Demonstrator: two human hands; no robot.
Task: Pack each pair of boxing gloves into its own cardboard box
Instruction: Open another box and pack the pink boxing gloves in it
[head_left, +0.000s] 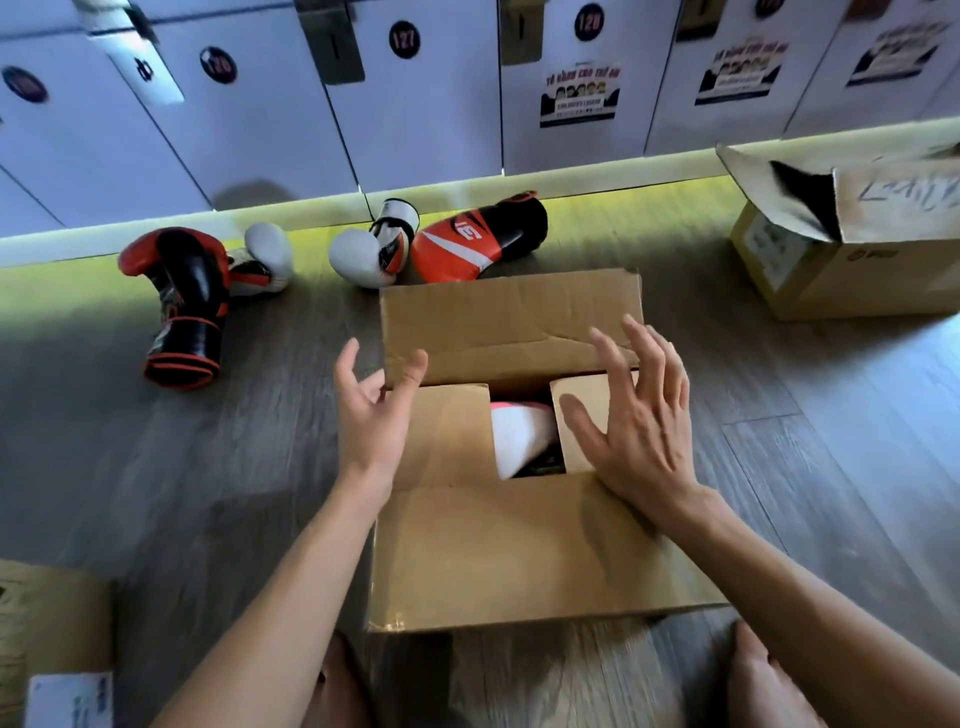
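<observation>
Cardboard box (519, 545) sat on floor (208, 467), flaps half closed; pink-white glove (519, 436) inside, mostly hidden. Left hand (371, 410) & right hand (634, 415) hovered over flaps, both wide, empty. Behind, by lockers (249, 130): red-black gloves (478, 239), white gloves (363, 254). 2nd box (857, 270) cut off rt.

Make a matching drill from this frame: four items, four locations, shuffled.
Items
1. middle box
2. right box
3. black-and-red glove
4. white glove with pink edge

Places
A. on the floor at left, cuff end nearest the camera
B. inside the middle box, seen through the gap between flaps
C. centre of the floor, flaps partly folded in
D. far right near the lockers, top open

Pairs: 1-C, 2-D, 3-A, 4-B
</observation>
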